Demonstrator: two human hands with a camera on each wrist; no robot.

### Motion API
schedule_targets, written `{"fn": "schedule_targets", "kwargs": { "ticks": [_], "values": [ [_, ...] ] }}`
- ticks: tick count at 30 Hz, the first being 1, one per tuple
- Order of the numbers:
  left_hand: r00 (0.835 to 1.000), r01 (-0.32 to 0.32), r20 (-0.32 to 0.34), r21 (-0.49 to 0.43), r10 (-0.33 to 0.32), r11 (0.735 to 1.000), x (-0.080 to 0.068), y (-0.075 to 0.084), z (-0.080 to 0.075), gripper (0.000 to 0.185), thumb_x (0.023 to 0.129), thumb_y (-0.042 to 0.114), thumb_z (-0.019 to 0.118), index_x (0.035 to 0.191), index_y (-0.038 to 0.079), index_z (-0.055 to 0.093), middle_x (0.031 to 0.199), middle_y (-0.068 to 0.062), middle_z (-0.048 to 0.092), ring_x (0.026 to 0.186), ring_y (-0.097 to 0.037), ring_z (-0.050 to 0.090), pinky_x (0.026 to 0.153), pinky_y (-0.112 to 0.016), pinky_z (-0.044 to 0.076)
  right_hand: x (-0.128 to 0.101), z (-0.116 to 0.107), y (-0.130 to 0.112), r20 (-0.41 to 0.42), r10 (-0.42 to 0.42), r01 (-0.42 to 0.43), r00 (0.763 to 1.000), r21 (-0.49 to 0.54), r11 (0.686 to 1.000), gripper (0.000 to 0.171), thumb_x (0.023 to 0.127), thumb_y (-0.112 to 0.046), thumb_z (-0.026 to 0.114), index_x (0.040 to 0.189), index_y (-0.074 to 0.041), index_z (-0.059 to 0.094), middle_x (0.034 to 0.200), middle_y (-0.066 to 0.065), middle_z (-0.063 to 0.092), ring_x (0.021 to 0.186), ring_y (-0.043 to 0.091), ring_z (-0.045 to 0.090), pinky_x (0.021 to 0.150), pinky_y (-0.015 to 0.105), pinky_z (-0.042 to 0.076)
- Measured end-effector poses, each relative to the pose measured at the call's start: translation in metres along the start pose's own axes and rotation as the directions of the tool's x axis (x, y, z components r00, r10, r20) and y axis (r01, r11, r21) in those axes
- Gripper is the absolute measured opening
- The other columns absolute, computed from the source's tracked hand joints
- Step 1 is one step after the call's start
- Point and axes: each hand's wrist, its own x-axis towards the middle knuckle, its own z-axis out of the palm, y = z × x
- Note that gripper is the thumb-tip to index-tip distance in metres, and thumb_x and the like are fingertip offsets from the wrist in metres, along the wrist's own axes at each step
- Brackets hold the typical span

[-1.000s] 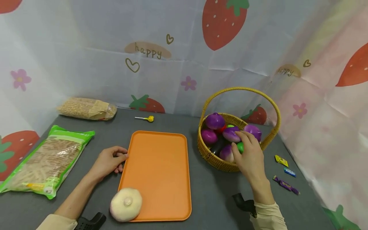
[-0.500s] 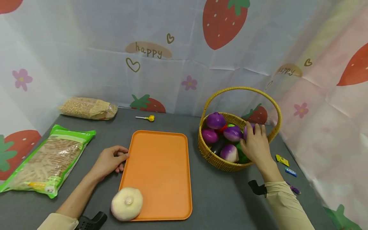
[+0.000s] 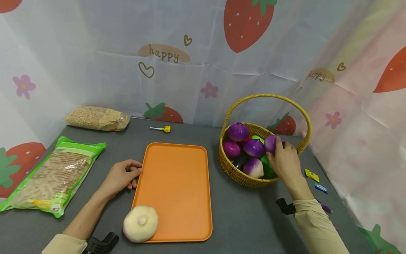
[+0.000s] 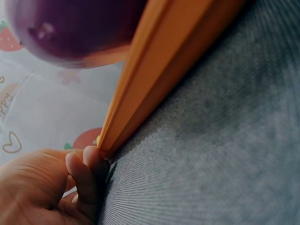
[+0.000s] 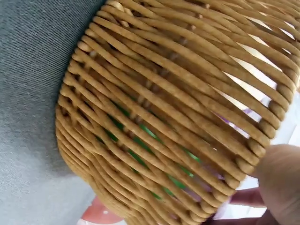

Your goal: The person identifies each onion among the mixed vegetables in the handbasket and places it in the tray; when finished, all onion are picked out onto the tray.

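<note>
My left hand (image 3: pixel 123 179) is at the left edge of an orange tray (image 3: pixel 177 190), pinching its rim between thumb and fingers. On the tray's near left corner sits a white turnip (image 3: pixel 140 224); the left wrist view shows its purple side (image 4: pixel 79 28). My right hand (image 3: pixel 286 163) reaches over the right rim of a yellow wicker basket (image 3: pixel 245 180) and grips a purple turnip (image 3: pixel 270 143), partly hidden by the fingers. Also in the basket are a pointed purple turnip (image 3: pixel 254 148), a purple-and-white turnip (image 3: pixel 253 168), a dark eggplant-like piece (image 3: pixel 240 161) and a green piece (image 3: pixel 267 167).
A green-edged bag (image 3: pixel 52 176) lies at the left, with a bag of grains (image 3: pixel 97 118) behind it. A yellow lollipop (image 3: pixel 165 129) lies beyond the tray. Small wrapped candies (image 3: pixel 312 175) lie right of the basket, whose tall handle (image 3: pixel 269 96) arches overhead.
My right hand has moved right, from the middle turnip to the one at the basket's right side. The middle turnip has settled with its point up. My left hand stays at the tray.
</note>
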Motion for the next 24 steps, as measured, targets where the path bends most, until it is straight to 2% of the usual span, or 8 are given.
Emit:
{"fn": "schedule_targets", "kwargs": {
  "ticks": [3, 8, 11, 15, 19, 24],
  "values": [
    [1.0, -0.001, 0.001, 0.001, 0.001, 1.0, -0.001, -0.001, 0.0, 0.031, 0.097, 0.017, 0.06, 0.12, -0.005, 0.058, 0.083, -0.014, 0.065, 0.051, -0.015, 0.059, 0.047, -0.03, 0.052, -0.001, 0.002, 0.0, 0.016, 0.019, -0.02, 1.0, 0.014, 1.0, 0.057, 0.089, -0.017, 0.07, 0.132, 0.011, 0.047, 0.114, 0.043, 0.053, 0.095, 0.06, 0.056, 0.082, 0.066, 0.047],
    [1.0, 0.002, 0.003, -0.005, -0.002, 1.0, -0.001, -0.003, 0.001, 0.032, 0.097, 0.017, 0.06, 0.12, -0.006, 0.058, 0.085, -0.014, 0.065, 0.052, -0.015, 0.06, 0.047, -0.031, 0.053, -0.001, 0.005, 0.001, -0.022, 0.035, -0.035, 0.999, 0.033, 0.999, 0.052, 0.091, -0.02, 0.069, 0.129, 0.006, 0.046, 0.111, 0.04, 0.052, 0.082, 0.057, 0.058, 0.066, 0.065, 0.049],
    [1.0, 0.003, 0.0, -0.002, -0.003, 1.0, -0.001, -0.004, 0.002, 0.032, 0.097, 0.017, 0.06, 0.12, -0.005, 0.058, 0.084, -0.014, 0.065, 0.051, -0.015, 0.06, 0.047, -0.03, 0.053, -0.001, 0.006, 0.001, -0.03, 0.034, -0.033, 0.999, 0.039, 0.999, 0.051, 0.091, -0.02, 0.069, 0.128, 0.006, 0.046, 0.109, 0.039, 0.051, 0.077, 0.056, 0.059, 0.061, 0.064, 0.05],
    [1.0, 0.003, -0.001, 0.0, -0.003, 1.0, 0.0, -0.005, 0.002, 0.032, 0.097, 0.017, 0.06, 0.12, -0.005, 0.058, 0.083, -0.014, 0.065, 0.051, -0.015, 0.059, 0.047, -0.03, 0.052, -0.003, 0.005, 0.0, -0.045, 0.034, -0.031, 0.998, 0.054, 0.998, 0.053, 0.09, -0.018, 0.07, 0.131, 0.005, 0.045, 0.113, 0.039, 0.05, 0.079, 0.056, 0.059, 0.062, 0.064, 0.05],
    [1.0, -0.002, -0.002, 0.002, 0.002, 1.0, 0.0, -0.004, 0.001, 0.032, 0.097, 0.017, 0.06, 0.12, -0.005, 0.059, 0.082, -0.013, 0.065, 0.051, -0.015, 0.059, 0.046, -0.031, 0.052, -0.003, 0.001, -0.005, -0.099, 0.018, -0.01, 0.995, 0.073, 0.997, 0.057, 0.089, -0.019, 0.071, 0.135, 0.002, 0.046, 0.12, 0.036, 0.05, 0.088, 0.054, 0.059, 0.067, 0.064, 0.05],
    [1.0, -0.004, -0.006, 0.01, 0.004, 1.0, 0.0, -0.002, 0.0, 0.031, 0.097, 0.017, 0.06, 0.12, -0.005, 0.059, 0.083, -0.013, 0.065, 0.051, -0.015, 0.059, 0.046, -0.031, 0.052, 0.0, -0.008, -0.028, -0.202, -0.053, 0.08, 0.978, 0.128, 0.988, 0.058, 0.085, -0.022, 0.074, 0.134, -0.001, 0.05, 0.126, 0.031, 0.05, 0.098, 0.046, 0.058, 0.069, 0.059, 0.052]
  ]
}}
